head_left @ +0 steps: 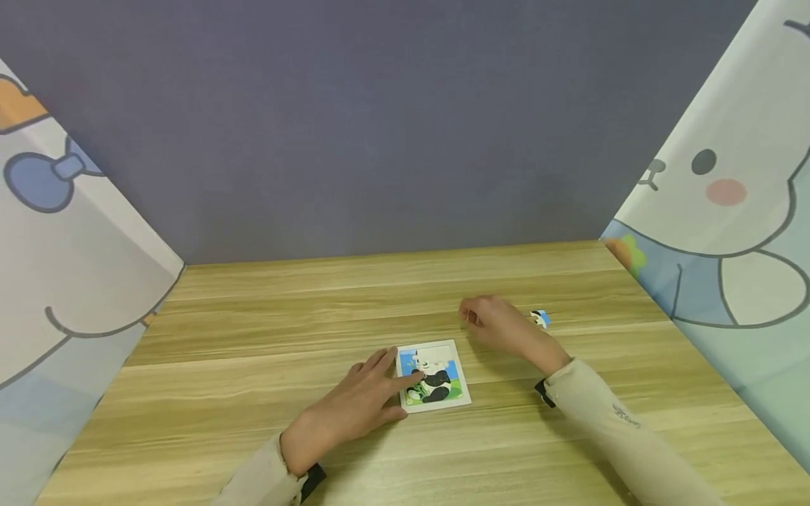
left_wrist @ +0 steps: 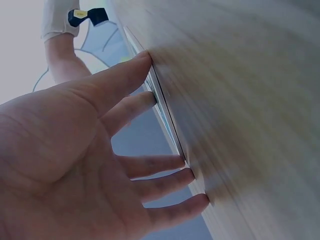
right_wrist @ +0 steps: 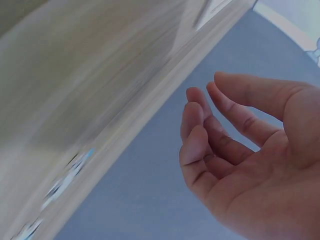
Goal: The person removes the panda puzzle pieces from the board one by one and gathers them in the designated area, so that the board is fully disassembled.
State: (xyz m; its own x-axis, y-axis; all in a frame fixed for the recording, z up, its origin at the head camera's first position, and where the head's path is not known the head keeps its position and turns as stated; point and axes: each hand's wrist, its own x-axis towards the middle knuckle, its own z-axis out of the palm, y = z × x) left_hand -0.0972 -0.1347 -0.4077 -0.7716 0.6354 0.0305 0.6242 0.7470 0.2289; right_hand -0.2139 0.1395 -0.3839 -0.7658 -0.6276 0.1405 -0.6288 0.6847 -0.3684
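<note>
A square panda jigsaw puzzle (head_left: 452, 392) in a white frame lies on the wooden table, with a bare white area along the upper part of its picture. My left hand (head_left: 357, 400) rests at its left side, fingers extended. The index fingertip touches the panda picture, while the thumb lies at the frame's lower left edge. Beyond the frame's upper right corner, my right hand (head_left: 500, 327) hovers above the table. Its fingers (right_wrist: 194, 145) are loosely curled with nothing between them in the right wrist view. A loose puzzle piece (head_left: 540, 318), blue, white and black, lies right of that hand.
In the right wrist view, a second loose piece (right_wrist: 27, 230) lies on the wood near the first. A dark grey panel (head_left: 380, 140) stands along the table's back edge. Cartoon-printed panels (head_left: 728, 232) flank the table on both sides.
</note>
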